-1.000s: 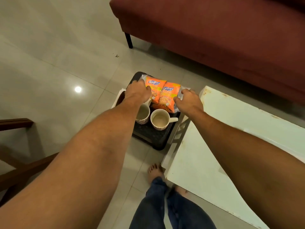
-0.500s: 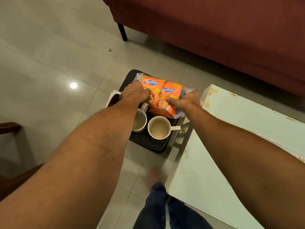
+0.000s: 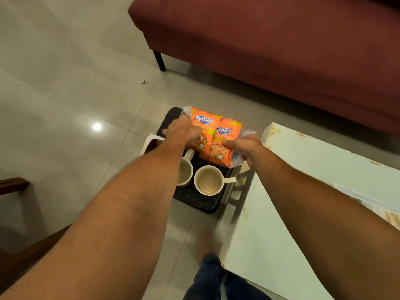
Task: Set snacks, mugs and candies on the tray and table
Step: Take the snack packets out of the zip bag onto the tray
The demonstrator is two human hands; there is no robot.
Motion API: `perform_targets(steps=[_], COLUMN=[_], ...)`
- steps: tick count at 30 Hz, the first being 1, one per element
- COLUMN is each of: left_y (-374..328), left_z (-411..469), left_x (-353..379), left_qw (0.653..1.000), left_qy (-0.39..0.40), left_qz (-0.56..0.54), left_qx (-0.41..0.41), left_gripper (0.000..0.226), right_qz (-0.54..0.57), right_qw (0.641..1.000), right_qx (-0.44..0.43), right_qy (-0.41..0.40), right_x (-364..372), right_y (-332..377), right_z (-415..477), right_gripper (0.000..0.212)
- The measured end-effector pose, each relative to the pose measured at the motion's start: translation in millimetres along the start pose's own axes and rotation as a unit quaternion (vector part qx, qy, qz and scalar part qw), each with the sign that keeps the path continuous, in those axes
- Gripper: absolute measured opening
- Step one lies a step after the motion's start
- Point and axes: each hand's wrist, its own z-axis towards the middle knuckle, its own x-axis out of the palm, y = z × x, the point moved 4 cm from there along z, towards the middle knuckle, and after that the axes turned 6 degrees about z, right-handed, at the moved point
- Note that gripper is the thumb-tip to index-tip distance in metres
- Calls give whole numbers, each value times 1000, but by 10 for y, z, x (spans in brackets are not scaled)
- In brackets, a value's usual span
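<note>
Big maroon sofa [image 3: 281,50] fills 12 to 2 o'clock, w/ grey tiled floor [image 3: 65,72] spreading from 9 to 11. White bench [image 3: 303,191] w/ rusty edges sits at 3 to 5 o'clock. We've got the black tray [image 3: 194,200] dead centre, held between floor and bench edge. On its near half, two mugs: one cream mug [image 3: 208,180] w/ handle pointing to 3 o'clock, second mug [image 3: 185,173] just beside it at 9, half hidden under our left forearm. Far half carries two orange Kurkure snack packs [image 3: 214,137] in clear wrap, side by side, overlapping. Left hand [image 3: 181,131] clenched on the tray's 10 o'clock side, resting against the packs. Right hand [image 3: 244,148] grasping the packs' wrap at the 3 o'clock edge, thumb on top. Candies: can't tell where.
</note>
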Motion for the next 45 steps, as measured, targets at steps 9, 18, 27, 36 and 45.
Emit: perform_targets(steps=[9, 18, 27, 36, 45], left_y=[-790, -2243, -3658, -4579, -4898], left_z=[-640, -1985, -3768, -5321, -6139], left_x=[-598, -1229, -1474, -1178, -822], left_qw=[989, 948, 887, 826, 802], left_qy=[-34, 42, 31, 29, 20], left_qz=[-120, -224, -235, -308, -354], left_qx=[77, 221, 395, 472, 481], left_gripper=[44, 95, 71, 59, 29], right_qz=[50, 129, 182, 194, 364], right_qw=[990, 954, 905, 881, 856], right_qx=[-131, -261, -374, -425, -357], right_qy=[-12, -70, -91, -70, 88], right_x=[-804, -2266, -3819, -5334, -6300], right_y=[412, 897, 972, 736, 531], right_z=[-756, -2217, -3659, -4792, -5323], right_gripper=[45, 38, 39, 45, 114])
